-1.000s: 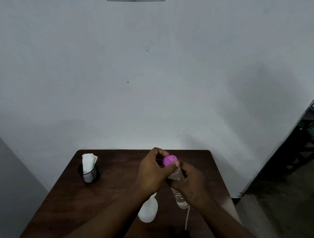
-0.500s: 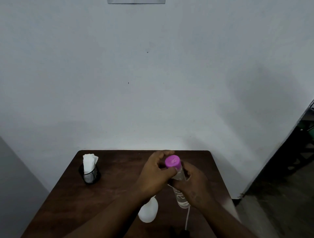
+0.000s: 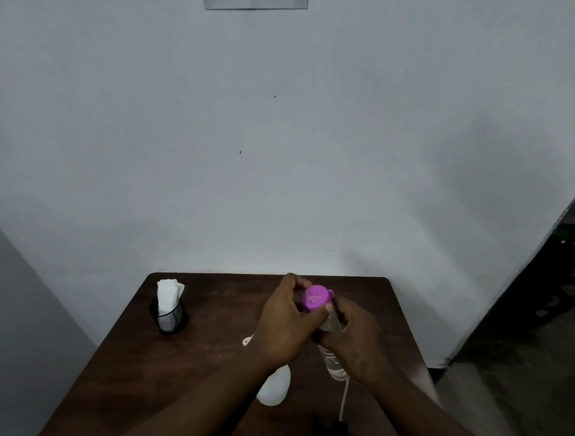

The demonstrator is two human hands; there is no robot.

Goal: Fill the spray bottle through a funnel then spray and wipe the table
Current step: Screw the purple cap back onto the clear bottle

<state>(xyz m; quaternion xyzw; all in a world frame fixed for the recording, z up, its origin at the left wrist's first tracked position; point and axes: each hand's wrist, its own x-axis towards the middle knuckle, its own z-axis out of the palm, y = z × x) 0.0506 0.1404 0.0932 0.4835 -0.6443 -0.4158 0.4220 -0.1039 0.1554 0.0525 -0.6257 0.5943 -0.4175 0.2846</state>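
A dark brown wooden table stands against a plain white wall, with a grey panel at the wall's top edge and a dim, dark floor to the right. Near the table's far left corner, a black mesh cup holds upright white tissues. A white bottle sits on the table close to the near edge, partly hidden under the left forearm. A thin white tube runs along the wood just to its right, and a small white piece peeks out beside the left wrist; what it is cannot be told. Both hands meet above the middle of the table. The right hand is wrapped round the upper part of a clear bottle, which is tilted so that its base points toward the person. The left hand has its thumb and fingers curled round the pink cap on top of that bottle, and the cap's face is turned up toward the camera.
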